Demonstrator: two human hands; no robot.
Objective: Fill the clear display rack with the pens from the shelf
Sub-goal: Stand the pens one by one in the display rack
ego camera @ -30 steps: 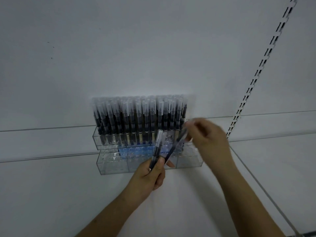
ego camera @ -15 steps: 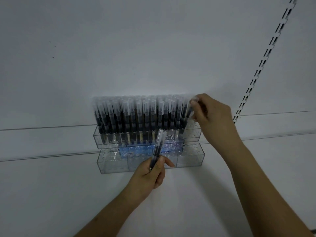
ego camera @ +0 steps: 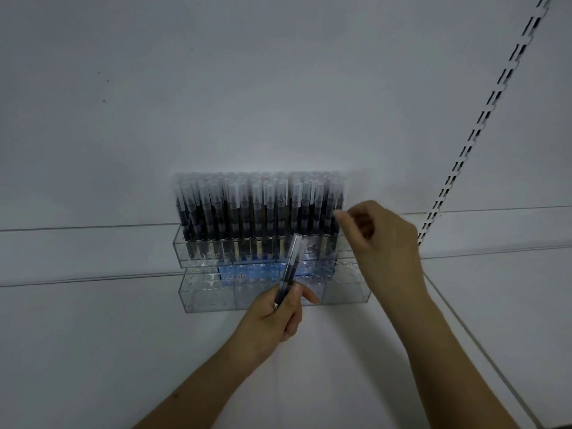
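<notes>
A clear two-tier display rack [ego camera: 210, 297] stands against the white back panel. Its upper tier holds several upright dark pens with frosted caps [ego camera: 257, 209]. The lower tier's holes look bare, with a blue label behind them. My left hand [ego camera: 272, 317] is shut on one capped pen [ego camera: 289, 269], held upright in front of the rack's middle. My right hand [ego camera: 380, 239] hovers at the rack's right end, fingers loosely curled and nothing in them, fingertips just beside the rightmost standing pen.
The rack sits on a white shelf board [ego camera: 93, 351]. A slotted metal upright [ego camera: 483, 119] runs diagonally at the right. White panel above and to the left.
My right hand took a pen from my left hand, set it into the upper tier's right end, let go and drew back slightly. My left hand went from two pens to one.
</notes>
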